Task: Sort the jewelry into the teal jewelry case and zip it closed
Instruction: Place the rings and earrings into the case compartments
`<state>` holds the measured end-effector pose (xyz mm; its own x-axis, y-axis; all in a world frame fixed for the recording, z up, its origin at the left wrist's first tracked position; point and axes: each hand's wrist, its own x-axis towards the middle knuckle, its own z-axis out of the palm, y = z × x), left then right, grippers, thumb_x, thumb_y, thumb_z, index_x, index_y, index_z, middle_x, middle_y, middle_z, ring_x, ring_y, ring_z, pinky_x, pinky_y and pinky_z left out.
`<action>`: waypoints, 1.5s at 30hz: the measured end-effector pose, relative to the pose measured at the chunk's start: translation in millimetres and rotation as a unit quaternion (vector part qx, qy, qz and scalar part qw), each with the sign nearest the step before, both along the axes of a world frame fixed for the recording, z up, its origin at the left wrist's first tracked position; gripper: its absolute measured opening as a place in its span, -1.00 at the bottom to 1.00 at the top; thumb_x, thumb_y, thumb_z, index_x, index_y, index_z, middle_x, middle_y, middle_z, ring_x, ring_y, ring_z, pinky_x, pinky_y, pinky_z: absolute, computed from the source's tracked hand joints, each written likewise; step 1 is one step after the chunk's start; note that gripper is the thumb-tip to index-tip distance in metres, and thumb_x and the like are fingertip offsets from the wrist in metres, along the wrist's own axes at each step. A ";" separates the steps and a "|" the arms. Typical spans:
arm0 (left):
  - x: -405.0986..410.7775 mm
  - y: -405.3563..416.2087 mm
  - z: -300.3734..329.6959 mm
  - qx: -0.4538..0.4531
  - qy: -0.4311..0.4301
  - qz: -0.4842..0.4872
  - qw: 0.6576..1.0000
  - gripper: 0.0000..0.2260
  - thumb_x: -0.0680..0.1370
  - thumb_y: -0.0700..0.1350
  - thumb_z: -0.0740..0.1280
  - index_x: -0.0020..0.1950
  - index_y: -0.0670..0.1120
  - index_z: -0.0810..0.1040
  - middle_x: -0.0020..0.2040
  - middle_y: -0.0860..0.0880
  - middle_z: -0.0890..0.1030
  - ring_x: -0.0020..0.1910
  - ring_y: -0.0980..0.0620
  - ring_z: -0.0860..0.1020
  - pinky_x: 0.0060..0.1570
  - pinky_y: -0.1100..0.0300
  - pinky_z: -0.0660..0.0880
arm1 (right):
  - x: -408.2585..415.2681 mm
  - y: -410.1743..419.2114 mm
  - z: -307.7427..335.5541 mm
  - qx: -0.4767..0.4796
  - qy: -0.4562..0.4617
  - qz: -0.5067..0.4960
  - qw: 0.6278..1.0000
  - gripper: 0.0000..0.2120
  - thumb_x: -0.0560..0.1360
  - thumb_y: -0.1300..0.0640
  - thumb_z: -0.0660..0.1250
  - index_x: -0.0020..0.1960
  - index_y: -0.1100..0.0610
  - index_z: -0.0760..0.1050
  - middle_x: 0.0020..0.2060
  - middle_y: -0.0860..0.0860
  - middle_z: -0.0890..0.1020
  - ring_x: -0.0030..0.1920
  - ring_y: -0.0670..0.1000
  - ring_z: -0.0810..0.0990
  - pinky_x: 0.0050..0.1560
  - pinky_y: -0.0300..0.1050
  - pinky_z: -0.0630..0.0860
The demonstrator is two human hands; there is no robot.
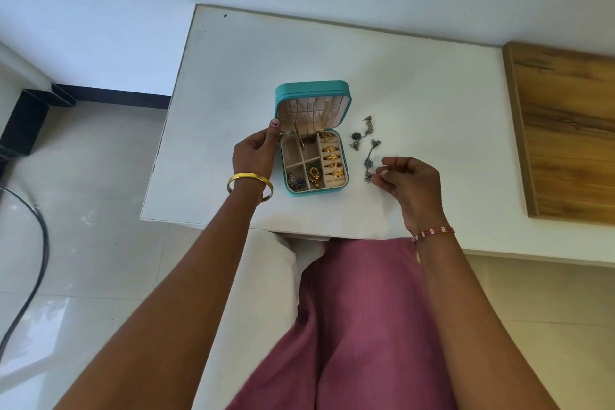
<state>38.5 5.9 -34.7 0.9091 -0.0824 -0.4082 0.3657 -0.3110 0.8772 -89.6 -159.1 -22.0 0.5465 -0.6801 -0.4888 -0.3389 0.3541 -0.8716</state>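
Note:
The teal jewelry case [343, 178] lies open on the white table [416, 83], its lid upright with gold chains hanging inside. Gold rings [332, 160] fill the right slot, and a green-gold brooch [313, 172] and a dark earring [295, 181] sit in the front compartments. My left hand [254, 153] holds the case's left side, thumb at the hinge corner. To the right of the case, my right hand [407, 178] pinches the lower end of a dark silver earring [368, 162] lying on the table. A second such earring [361, 132] lies just beyond it.
A wooden board [565, 133] lies at the table's right end. The table's front edge runs just above my lap in pink cloth [359, 326]. A black cable [36, 243] trails on the tiled floor at the left.

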 end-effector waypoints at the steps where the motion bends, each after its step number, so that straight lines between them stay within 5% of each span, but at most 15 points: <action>1: 0.0 0.0 0.0 0.001 0.001 0.000 1.000 -0.59 0.54 0.08 0.22 0.20 -0.19 0.56 0.17 -0.15 0.60 0.16 -0.10 0.53 0.15 0.12 0.43 | 0.7 0.2 -0.1 -0.005 0.001 0.000 1.000 -0.77 0.42 0.52 0.25 -0.19 0.23 0.51 -0.29 0.14 0.55 -0.30 0.03 0.59 -0.23 -0.24 0.62; 9: -0.6 -0.7 0.5 0.006 -0.004 -0.003 1.000 -0.60 0.54 0.09 0.21 0.19 -0.18 0.57 0.15 -0.14 0.61 0.13 -0.08 0.54 0.06 0.19 0.41 | 35.8 -11.3 -3.1 -0.124 0.058 -0.002 0.991 -0.88 0.45 0.29 0.34 -0.25 0.16 0.53 -0.40 0.08 0.53 -0.54 -0.11 0.46 -0.43 -0.24 0.50; 14: -0.3 -0.7 0.0 0.001 0.001 -0.001 1.000 -0.60 0.54 0.09 0.22 0.18 -0.18 0.57 0.14 -0.14 0.61 0.13 -0.08 0.54 0.09 0.18 0.43 | 68.3 -23.4 -16.4 -0.337 0.125 0.057 0.931 -0.80 0.43 0.10 0.40 -0.09 0.25 0.59 -0.13 0.13 0.66 -0.18 0.05 0.55 -0.20 -0.24 0.37; 17: 0.7 0.0 -1.5 -0.003 0.003 -0.001 1.000 -0.60 0.53 0.09 0.23 0.18 -0.18 0.57 0.15 -0.14 0.61 0.13 -0.08 0.55 0.10 0.17 0.43 | 76.9 -23.9 -24.4 -0.383 0.157 0.108 0.904 -0.67 0.41 0.07 0.42 0.07 0.26 0.56 0.04 0.17 0.63 0.03 0.12 0.58 -0.07 -0.24 0.37; 25: 0.7 -0.1 -1.8 -0.002 -0.002 -0.002 1.000 -0.62 0.54 0.08 0.23 0.18 -0.17 0.57 0.15 -0.14 0.61 0.13 -0.07 0.55 0.10 0.17 0.43 | 80.3 -22.8 -27.1 -0.497 0.234 0.175 0.817 -0.79 0.54 0.20 0.22 0.08 0.26 0.57 0.07 0.21 0.56 0.08 0.18 0.52 -0.07 -0.12 0.39; 29: 0.8 0.0 -2.3 -0.001 -0.002 -0.002 1.000 -0.61 0.54 0.08 0.22 0.18 -0.17 0.57 0.15 -0.14 0.61 0.15 -0.06 0.55 0.10 0.19 0.42 | 80.3 -27.1 -21.7 -0.414 0.152 0.088 0.893 -0.85 0.47 0.23 0.29 -0.11 0.27 0.62 -0.12 0.17 0.66 -0.17 0.07 0.58 -0.21 -0.30 0.37; 33: 0.3 -0.4 -2.0 -0.003 -0.004 -0.001 1.000 -0.61 0.54 0.08 0.22 0.18 -0.17 0.57 0.15 -0.13 0.61 0.14 -0.06 0.55 0.11 0.18 0.42 | 70.9 -25.1 -0.6 -0.101 0.029 -0.026 0.994 -0.87 0.46 0.28 0.32 -0.27 0.19 0.53 -0.43 0.08 0.50 -0.50 -0.11 0.40 -0.41 -0.27 0.35; 39: -0.4 -0.7 -1.0 -0.001 -0.006 -0.001 1.000 -0.61 0.54 0.09 0.22 0.18 -0.17 0.57 0.15 -0.13 0.61 0.13 -0.06 0.54 0.08 0.20 0.41 | 47.9 -4.7 26.9 0.185 -0.108 -0.048 0.976 -0.82 0.50 0.31 0.16 -0.24 0.23 0.47 -0.44 0.10 0.57 -0.44 -0.03 0.51 -0.43 -0.27 0.49; 45: -0.3 -1.0 -0.1 0.002 -0.004 0.000 1.000 -0.60 0.54 0.08 0.21 0.20 -0.17 0.56 0.17 -0.13 0.60 0.16 -0.07 0.54 0.10 0.18 0.40 | 40.1 8.6 35.4 0.208 -0.133 -0.009 0.969 -0.77 0.52 0.33 0.09 -0.21 0.27 0.48 -0.37 0.15 0.61 -0.34 0.04 0.59 -0.35 -0.25 0.56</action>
<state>38.2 4.9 -34.8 0.9121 -0.0812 -0.4018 0.3589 -0.3155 0.8784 -49.5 -150.5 13.4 0.6806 -0.4654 -0.5659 -0.1121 0.6972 -0.7081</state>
